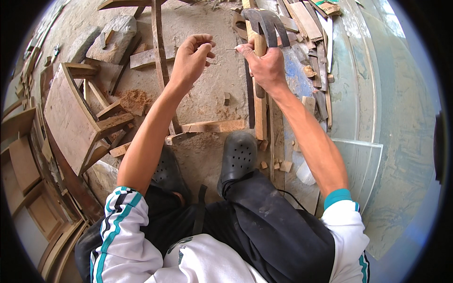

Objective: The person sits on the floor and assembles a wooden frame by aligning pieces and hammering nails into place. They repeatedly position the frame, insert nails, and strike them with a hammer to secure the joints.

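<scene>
My right hand (pixel 270 68) is closed around the wooden handle of a claw hammer (pixel 268 26), whose dark head points up and away from me. A thin nail (pixel 230 49) sticks out to the left from between its thumb and fingertip. To the left, my left hand (pixel 192 59) hovers with curled fingers, thumb near the fingertips; whatever it may hold is hidden. Beneath the hands lies a wooden frame, with a long strip (pixel 159 52) and a near crosspiece (pixel 214 126). Beside the right hand a handsaw (pixel 250 101) rests along a long wooden beam (pixel 260 120).
A wooden box-like piece (pixel 71 118) stands at the left, near a large stone (pixel 115 40) and sawdust (pixel 136 100). Scrap strips (pixel 306 21) are piled at the far right, with glass sheets (pixel 396 108) beyond. My feet in dark clogs (pixel 239 155) are close to the crosspiece.
</scene>
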`<act>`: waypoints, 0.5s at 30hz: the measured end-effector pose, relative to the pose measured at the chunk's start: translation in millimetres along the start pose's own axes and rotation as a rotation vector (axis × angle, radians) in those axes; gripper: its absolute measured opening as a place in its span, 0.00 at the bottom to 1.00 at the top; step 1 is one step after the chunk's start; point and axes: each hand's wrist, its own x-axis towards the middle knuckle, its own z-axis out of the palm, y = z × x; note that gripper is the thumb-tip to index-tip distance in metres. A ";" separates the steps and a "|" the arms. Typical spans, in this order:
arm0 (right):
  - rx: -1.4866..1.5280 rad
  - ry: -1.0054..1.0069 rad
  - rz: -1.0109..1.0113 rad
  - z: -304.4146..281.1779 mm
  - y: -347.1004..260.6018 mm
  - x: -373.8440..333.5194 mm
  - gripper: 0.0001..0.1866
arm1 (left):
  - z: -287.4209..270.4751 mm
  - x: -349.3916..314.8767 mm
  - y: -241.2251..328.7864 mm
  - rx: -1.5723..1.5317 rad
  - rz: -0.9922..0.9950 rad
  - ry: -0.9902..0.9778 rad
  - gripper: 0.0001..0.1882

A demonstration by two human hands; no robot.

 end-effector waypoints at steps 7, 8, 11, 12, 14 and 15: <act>-0.008 -0.043 0.114 1.2 -2.4 3.7 0.12 | -8.6 -6.7 -8.8 0.334 0.322 -0.103 0.12; -0.012 -0.038 0.126 2.6 -2.0 4.8 0.12 | -7.8 -6.4 -9.7 0.377 0.356 -0.098 0.11; -0.018 -0.033 0.150 6.4 -0.2 7.5 0.12 | -6.1 -3.9 -13.9 0.476 0.439 -0.075 0.09; -0.019 -0.033 0.156 7.4 0.2 8.4 0.12 | -5.7 -2.9 -15.8 0.490 0.453 -0.063 0.09; -0.012 -0.023 0.205 9.5 3.4 8.6 0.12 | -5.4 -1.2 -18.4 0.514 0.472 -0.047 0.08; -0.009 -0.018 0.230 10.4 5.7 8.7 0.13 | -5.2 -0.3 -19.2 0.524 0.477 -0.043 0.08</act>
